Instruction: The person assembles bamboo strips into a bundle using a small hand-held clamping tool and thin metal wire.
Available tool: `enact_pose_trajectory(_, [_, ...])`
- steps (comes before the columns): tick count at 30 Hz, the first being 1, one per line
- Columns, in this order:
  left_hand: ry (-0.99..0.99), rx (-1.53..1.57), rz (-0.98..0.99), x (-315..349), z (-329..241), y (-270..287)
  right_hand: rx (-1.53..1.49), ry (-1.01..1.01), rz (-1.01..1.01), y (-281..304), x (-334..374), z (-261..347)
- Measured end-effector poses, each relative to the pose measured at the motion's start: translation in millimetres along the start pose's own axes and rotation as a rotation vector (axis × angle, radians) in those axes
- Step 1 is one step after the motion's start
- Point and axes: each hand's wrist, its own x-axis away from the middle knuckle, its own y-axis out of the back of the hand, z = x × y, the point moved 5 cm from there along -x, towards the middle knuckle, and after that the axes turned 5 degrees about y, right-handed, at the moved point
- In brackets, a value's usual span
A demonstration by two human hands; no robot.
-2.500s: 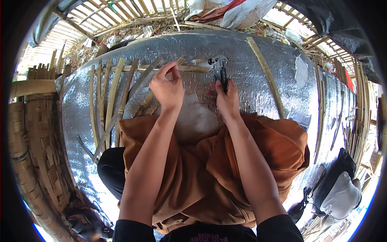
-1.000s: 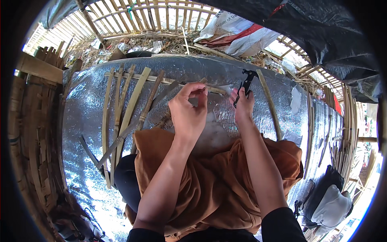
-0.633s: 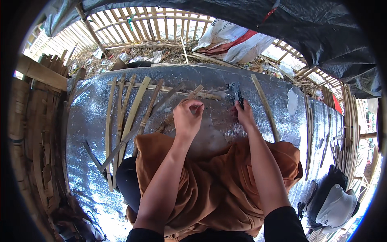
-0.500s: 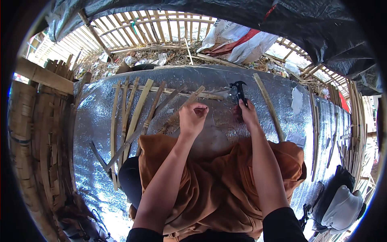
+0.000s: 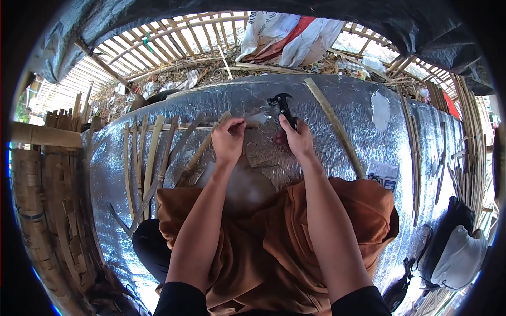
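Hammer-headed multitool (image 5: 284, 108) at one o'clock from the view's centre, its handle gripped in the right hand (image 5: 298, 138); likely stiff, sturdy and head-heavy, best held low on the handle; left hand (image 5: 227, 141) pinched narrow at eleven o'clock, contents impossible to tell

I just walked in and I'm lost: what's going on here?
A person's right hand grips a black hammer, head pointing away from the body. The left hand is held apart from it, fingertips pinched; whether they hold anything small is unclear. Bamboo strips lie on the silver mat, several to the left, others to the right.
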Motion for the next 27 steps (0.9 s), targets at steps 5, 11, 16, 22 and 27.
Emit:
enact_pose_trajectory(5, [0.062, -0.017, 0.021, -3.0, 2.3, 0.6, -0.005, -0.017, -0.010, 1.6, 0.5, 2.9])
enact_pose_trajectory(11, [0.078, -0.064, 0.054, -6.6, 9.4, 1.9, -0.033, -0.012, 0.012, -4.0, 0.7, 2.4])
enact_pose_trajectory(16, [0.046, -0.112, 0.037, -7.2, 5.3, 0.4, -0.021, -0.005, -0.002, -1.5, 0.7, 1.5])
enact_pose_trajectory(22, [0.081, -0.155, 0.046, -8.6, 7.6, -0.2, -0.004, 0.008, 0.006, -2.2, -0.9, 0.4])
enact_pose_trajectory(27, [0.064, -0.179, 0.024, -8.3, 8.4, 0.6, 0.004, -0.006, -0.006, -4.5, -1.2, 0.1])
